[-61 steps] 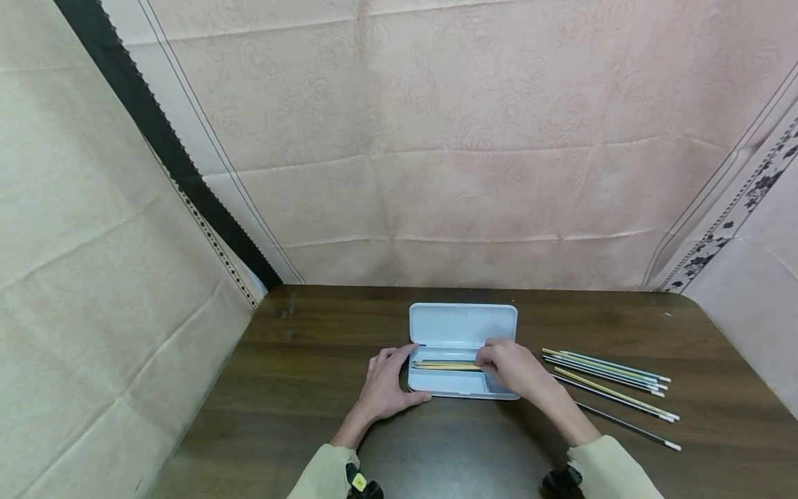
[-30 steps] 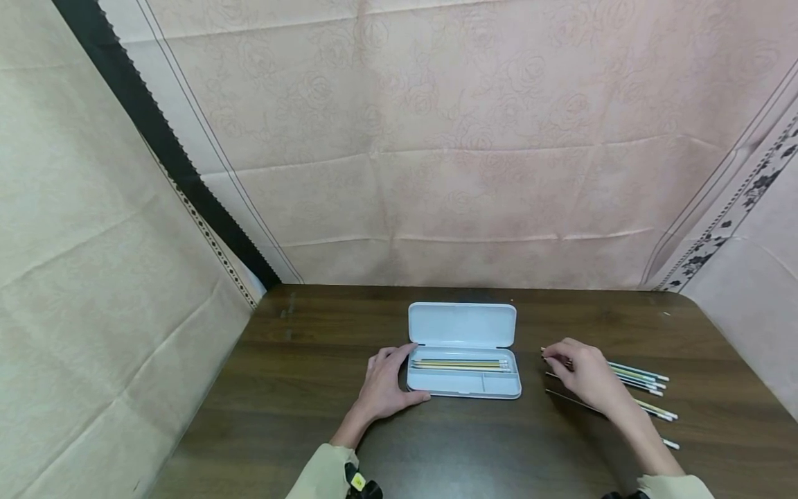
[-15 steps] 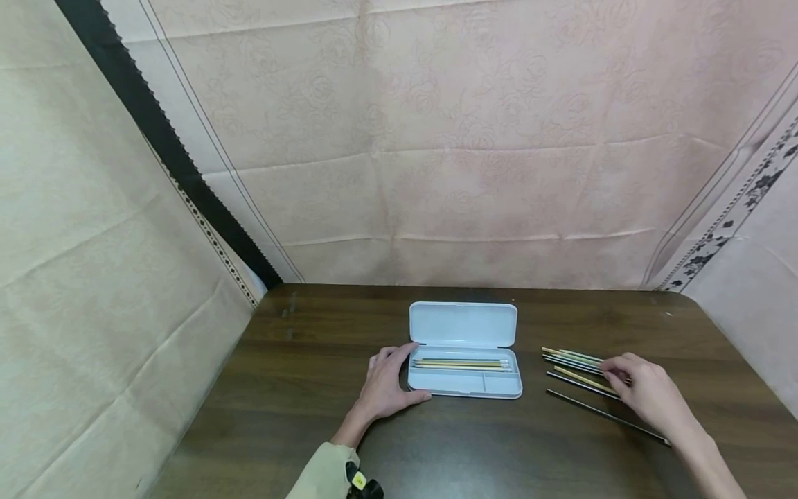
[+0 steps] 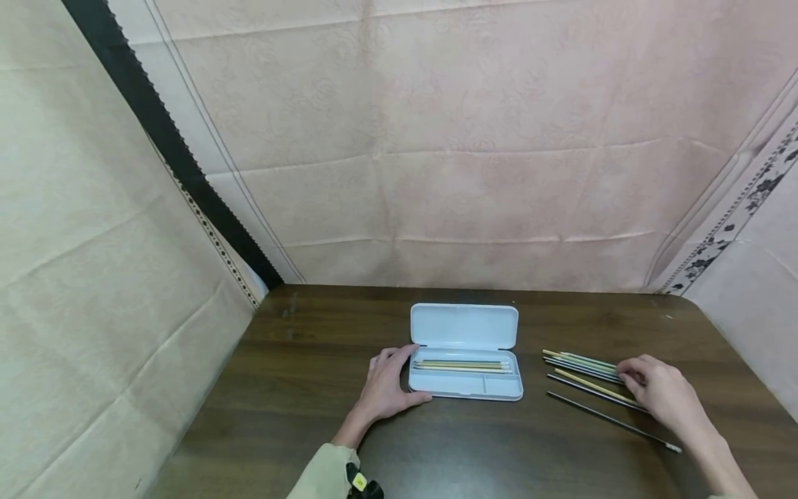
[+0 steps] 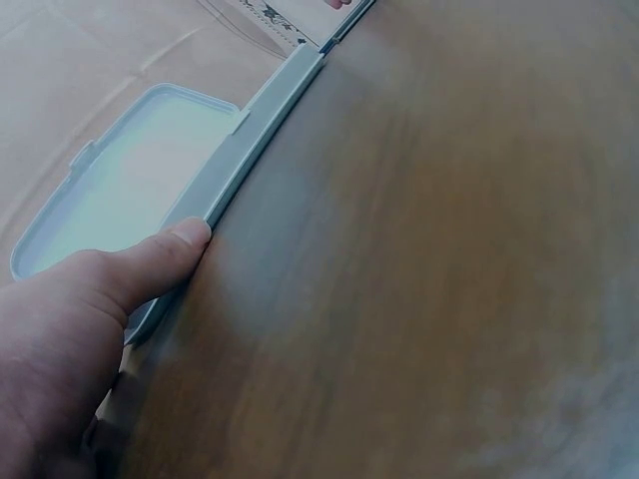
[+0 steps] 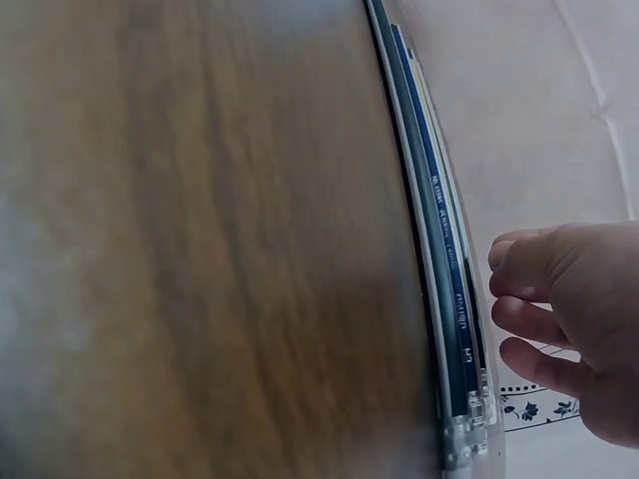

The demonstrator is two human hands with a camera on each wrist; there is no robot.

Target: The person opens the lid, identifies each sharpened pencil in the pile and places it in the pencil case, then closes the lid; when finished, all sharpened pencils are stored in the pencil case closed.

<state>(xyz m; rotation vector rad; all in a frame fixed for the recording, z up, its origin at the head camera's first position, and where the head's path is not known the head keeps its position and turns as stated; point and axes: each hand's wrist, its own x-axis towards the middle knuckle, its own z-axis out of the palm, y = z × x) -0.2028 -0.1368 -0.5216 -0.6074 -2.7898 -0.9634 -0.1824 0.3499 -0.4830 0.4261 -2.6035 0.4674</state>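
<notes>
A light blue pencil case [image 4: 464, 326] lies with its lid up on the table, several pencils [image 4: 461, 365] in its rear compartment. My left hand [image 4: 386, 383] grips its left end, fingers at the back corner. In the left wrist view the thumb [image 5: 165, 261] presses the front wall. To the right, my right hand [image 4: 663, 388] hovers over the eraser ends of several loose pencils [image 4: 580, 364], fingers loosely curled. Nothing shows between its fingers in the right wrist view; the hand hides some pencil ends. One dark pencil [image 4: 611, 419] lies apart, nearer the front.
The brown wooden table [image 4: 324, 360] ends at a pale patterned cloth [image 4: 474, 152] hanging behind it. More cloth hangs at the left [image 4: 112, 277] and right sides. The smaller front compartments of the case hold no pencils.
My right hand has left the case, passed over the loose pencils' near ends and moved right to their eraser ends. My left hand has stayed at the case.
</notes>
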